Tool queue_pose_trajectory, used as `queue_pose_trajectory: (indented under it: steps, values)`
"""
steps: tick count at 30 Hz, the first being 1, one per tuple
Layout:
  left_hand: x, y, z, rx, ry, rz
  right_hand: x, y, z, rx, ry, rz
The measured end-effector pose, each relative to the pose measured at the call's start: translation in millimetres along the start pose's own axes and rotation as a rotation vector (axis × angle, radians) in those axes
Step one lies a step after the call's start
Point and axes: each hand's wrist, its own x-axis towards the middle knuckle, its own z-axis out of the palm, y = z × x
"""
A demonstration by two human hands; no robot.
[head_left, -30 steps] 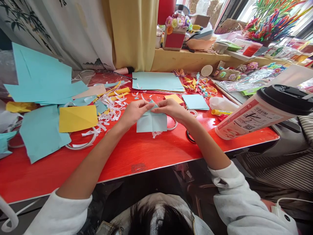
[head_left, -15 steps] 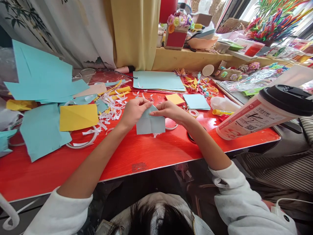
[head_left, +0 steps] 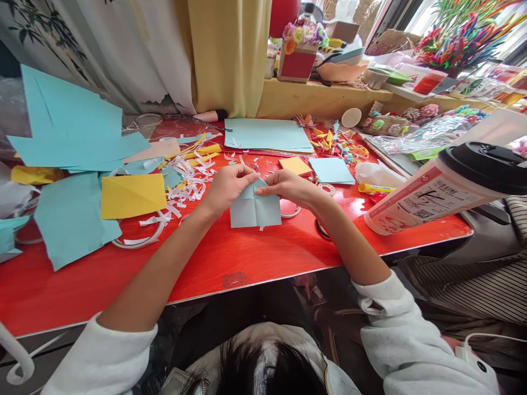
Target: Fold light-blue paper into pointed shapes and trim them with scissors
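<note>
Between my hands is a small light-blue sheet of paper (head_left: 256, 213), creased with a cross, its top folded toward a point. My left hand (head_left: 231, 185) pinches the upper left part of the paper between thumb and fingers. On the upper right, my right hand (head_left: 288, 185) grips the folded edge, thumb in front. The lower half of the sheet hangs flat over the red table (head_left: 206, 258). My fingers hide part of the folded tip.
White paper shreds (head_left: 193, 186) and a yellow sheet (head_left: 132, 196) lie left, near large blue sheets (head_left: 78, 131). Behind is a blue paper stack (head_left: 267, 135). Small blue squares (head_left: 331, 170), yellow squares (head_left: 295, 165) and a lidded cup (head_left: 436, 189) are at right.
The paper's lower edge has shifted very slightly right and down. Both hands keep their pinch on the sheet, and the right thumb has moved slightly right.
</note>
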Motion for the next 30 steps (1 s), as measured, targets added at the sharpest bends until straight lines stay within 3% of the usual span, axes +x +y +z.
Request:
queue_pose_trajectory:
  steps: [4,10,14,25,30]
  values:
    - [0,2,-0.2,-0.017,-0.009,-0.049,0,0,0,-0.018,0.018,0.015]
    - [-2,0,1.3,-0.04,0.091,-0.038,0,-2,1,0.079,-0.086,0.016]
    - [-1,-3,1.5,-0.04,0.125,-0.037,-1,-2,0,0.09,-0.082,0.001]
    - [0,8,-25.4,-0.065,-0.278,-0.178,2,8,-4,0.16,-0.047,0.047]
    - [3,2,-30.4,-0.076,-0.294,-0.213,2,7,-8,0.233,-0.042,0.038]
